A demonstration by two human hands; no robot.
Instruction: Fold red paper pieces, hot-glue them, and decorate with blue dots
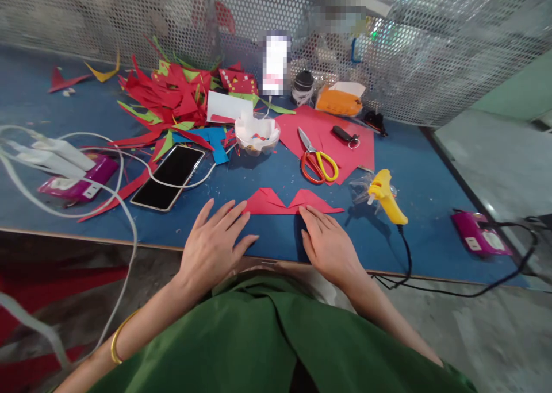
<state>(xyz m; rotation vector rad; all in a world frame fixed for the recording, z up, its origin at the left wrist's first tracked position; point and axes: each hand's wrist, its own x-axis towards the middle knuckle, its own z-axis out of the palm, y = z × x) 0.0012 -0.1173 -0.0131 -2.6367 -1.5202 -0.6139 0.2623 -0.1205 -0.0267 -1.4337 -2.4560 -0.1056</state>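
A folded red paper piece (276,205) with two raised peaks lies flat near the table's front edge. My left hand (213,238) rests open with spread fingers, its fingertips at the paper's left end. At the right peak's lower edge, the fingertips of my right hand (330,241) touch the paper; its fingers lie flat, close to each other, with the thumb apart. Behind the paper are scissors (319,164) with red and yellow handles, resting partly on red paper sheets (308,130). A yellow glue gun (388,197) stands to the right.
A dark phone (169,177), white cables and a purple power strip (80,180) lie left. Behind are a heap of paper scraps (181,94), a bowl (257,135), a lit phone (276,65) and an orange packet (340,101). Another purple strip (480,233) sits right, by a black cord.
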